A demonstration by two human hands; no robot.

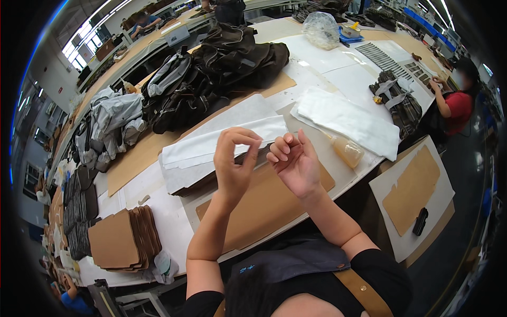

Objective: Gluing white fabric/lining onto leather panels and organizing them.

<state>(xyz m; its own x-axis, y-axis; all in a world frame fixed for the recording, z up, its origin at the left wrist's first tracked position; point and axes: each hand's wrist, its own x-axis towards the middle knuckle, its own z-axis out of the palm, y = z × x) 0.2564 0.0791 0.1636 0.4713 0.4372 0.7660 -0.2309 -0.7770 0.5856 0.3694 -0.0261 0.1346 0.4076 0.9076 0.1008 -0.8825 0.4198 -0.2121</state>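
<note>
Both my hands are raised above the near side of the table. The thumb and forefinger of my left hand are pinched together; anything between the tips is too small to make out. Close beside it, my right hand is turned palm up, fingers loosely curled, thumb standing apart, palm bare. Beneath them lies a flat brown sheet. Just beyond it a folded white cloth rests on pale sheets, partly hidden by my left hand. A squeeze bottle of amber liquid lies to the right.
Another white cloth stack sits to the right. Dark fabric pieces and grey ones are heaped beyond. Brown panels are piled at the left. A board with a brown piece stands at the lower right. A person in red sits at the far right.
</note>
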